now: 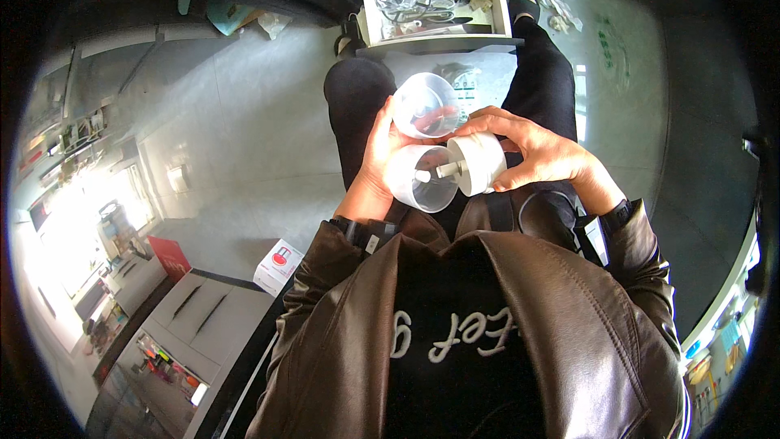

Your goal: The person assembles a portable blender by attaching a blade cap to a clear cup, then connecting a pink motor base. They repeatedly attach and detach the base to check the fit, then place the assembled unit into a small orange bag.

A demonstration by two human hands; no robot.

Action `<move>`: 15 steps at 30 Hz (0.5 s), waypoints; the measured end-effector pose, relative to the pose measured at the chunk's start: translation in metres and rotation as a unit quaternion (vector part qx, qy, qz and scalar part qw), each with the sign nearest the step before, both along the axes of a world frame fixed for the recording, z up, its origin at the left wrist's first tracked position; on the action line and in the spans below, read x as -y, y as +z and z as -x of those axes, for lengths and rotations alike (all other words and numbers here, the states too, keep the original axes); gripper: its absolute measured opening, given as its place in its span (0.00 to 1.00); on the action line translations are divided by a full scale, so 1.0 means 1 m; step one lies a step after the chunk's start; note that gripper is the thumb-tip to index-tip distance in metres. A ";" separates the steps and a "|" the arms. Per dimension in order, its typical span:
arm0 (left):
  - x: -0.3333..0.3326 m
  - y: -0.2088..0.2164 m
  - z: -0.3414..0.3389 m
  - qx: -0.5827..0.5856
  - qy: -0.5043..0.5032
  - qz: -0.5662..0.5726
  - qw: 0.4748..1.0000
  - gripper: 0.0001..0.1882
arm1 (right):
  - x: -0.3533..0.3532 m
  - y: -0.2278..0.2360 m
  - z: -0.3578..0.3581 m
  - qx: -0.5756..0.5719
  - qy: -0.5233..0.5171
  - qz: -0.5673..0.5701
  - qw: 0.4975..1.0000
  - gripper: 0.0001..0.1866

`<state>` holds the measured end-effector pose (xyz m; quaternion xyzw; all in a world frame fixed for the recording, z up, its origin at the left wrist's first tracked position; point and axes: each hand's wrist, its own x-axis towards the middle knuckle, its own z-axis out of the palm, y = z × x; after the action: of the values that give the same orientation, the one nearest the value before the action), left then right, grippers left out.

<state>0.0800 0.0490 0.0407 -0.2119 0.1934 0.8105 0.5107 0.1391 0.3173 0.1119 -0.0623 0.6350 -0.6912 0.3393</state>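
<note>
My left hand (379, 154) is closed around two clear plastic cups over my lap. The upper cup (422, 96) has its round mouth facing up, and the lower cup (433, 195) sits nearer my body, tilted to the right. Whether the two cups are joined cannot be made out. In my right hand (540, 150) is a white round cap (481, 161), gripped between thumb and fingers. A short pale stem (448, 170) sticks out of the cap toward the lower cup's mouth. Inside that cup a small white post (422, 176) shows.
Ahead, between my feet, a pulled-out drawer (443, 44) holds utensils and plastic bags. Crumpled clear wrapping (559, 2) lies on the floor beside my right foot. A white box with a red picture (279, 267) stands at left, near a light cabinet (207, 309).
</note>
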 end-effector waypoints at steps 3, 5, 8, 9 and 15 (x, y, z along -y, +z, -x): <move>0.000 0.001 -0.001 -0.010 -0.010 0.004 1.000 0.45 | -0.005 -0.004 -0.002 0.003 -0.002 0.022 1.000 0.48; -0.001 0.002 -0.001 -0.011 -0.009 0.008 1.000 0.45 | -0.008 -0.005 -0.003 0.012 -0.007 0.029 0.999 0.49; -0.001 0.004 -0.002 -0.028 -0.013 0.013 0.999 0.43 | -0.013 -0.006 -0.008 0.017 -0.026 0.028 0.999 0.48; -0.001 0.004 -0.001 -0.023 -0.015 0.048 0.998 0.43 | -0.015 -0.006 -0.008 0.010 -0.035 0.027 0.999 0.47; -0.006 0.003 -0.002 -0.051 -0.010 0.045 0.998 0.37 | -0.027 -0.009 -0.007 0.015 -0.087 0.045 0.995 0.48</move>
<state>0.0820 0.0551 0.0433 -0.1909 0.2573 0.8057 0.4982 0.1463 0.3440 0.1032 -0.0118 0.6006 -0.7470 0.2848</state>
